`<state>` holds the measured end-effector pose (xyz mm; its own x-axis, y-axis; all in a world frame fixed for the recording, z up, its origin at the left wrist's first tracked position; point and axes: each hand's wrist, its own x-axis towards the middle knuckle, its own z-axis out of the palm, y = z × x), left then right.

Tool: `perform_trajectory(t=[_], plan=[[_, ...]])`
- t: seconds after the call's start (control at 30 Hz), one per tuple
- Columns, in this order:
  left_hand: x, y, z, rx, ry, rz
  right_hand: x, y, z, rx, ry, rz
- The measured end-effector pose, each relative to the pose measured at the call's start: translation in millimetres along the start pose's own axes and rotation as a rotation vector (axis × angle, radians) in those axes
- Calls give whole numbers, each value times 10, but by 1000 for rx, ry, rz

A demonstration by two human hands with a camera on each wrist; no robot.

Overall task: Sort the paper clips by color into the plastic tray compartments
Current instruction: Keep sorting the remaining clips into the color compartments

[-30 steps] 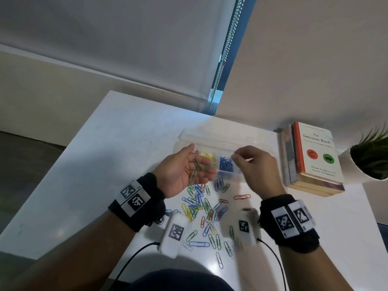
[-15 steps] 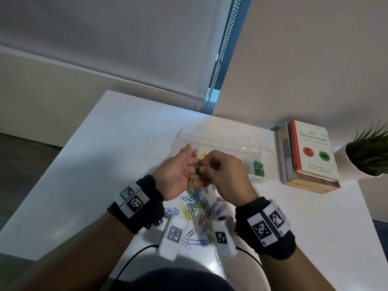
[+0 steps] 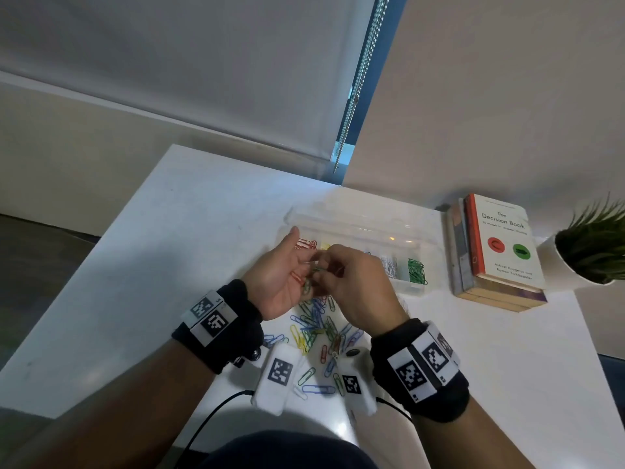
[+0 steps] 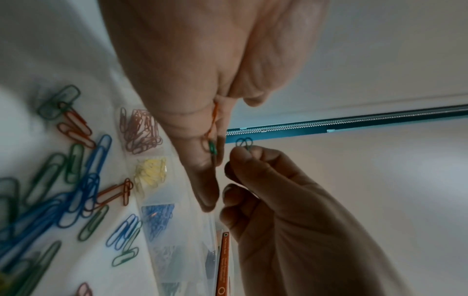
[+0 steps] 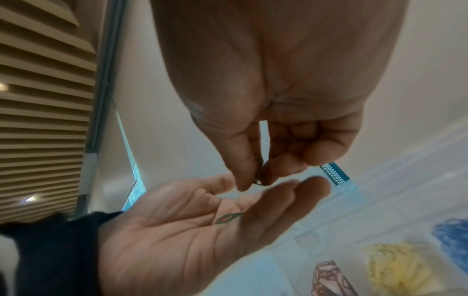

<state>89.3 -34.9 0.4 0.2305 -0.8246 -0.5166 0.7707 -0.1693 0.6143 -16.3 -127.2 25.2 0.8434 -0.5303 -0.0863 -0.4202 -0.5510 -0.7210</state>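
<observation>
While my hands meet above the table:
Right hand [image 3: 358, 286]: thumb and forefinger pinch a green paper clip [image 4: 244, 143], lifted just off my left palm.
Left hand [image 3: 284, 282]: flat, palm up, fingers relaxed, with an orange clip [image 4: 212, 122] and a green one lying on it.
Tray [image 3: 358, 225]: clear plastic, just beyond my fingers; red, yellow, blue, white and green clips sit in separate compartments.
Loose pile [image 3: 318, 326]: mixed clips on the white table [image 3: 152, 265] between my wrists.
Room: bare table to my left; books [image 3: 497, 252] and a potted plant [image 3: 592, 245] to the right.
</observation>
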Motion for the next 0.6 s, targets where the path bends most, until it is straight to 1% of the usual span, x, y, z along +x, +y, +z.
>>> perform_trajectory(t=[0.07, 0.13, 0.27, 0.37, 0.53, 0.6], plan=[[15, 2, -8, -14, 52, 16, -22, -38, 29, -42, -66, -39], [22, 8, 11, -31, 94, 25, -32, -61, 64, -113, -100, -71], [14, 8, 35, -84, 153, 53, -33, -29, 123, -144, -85, -109], [45, 3, 58, -75, 177, 69, -42, -3, 141, -160, -73, -128], [72, -11, 131, -60, 174, 76, -40, 46, 71, -108, -46, -53], [77, -14, 157, -64, 176, 75, -52, 61, 48, -89, -31, -64]])
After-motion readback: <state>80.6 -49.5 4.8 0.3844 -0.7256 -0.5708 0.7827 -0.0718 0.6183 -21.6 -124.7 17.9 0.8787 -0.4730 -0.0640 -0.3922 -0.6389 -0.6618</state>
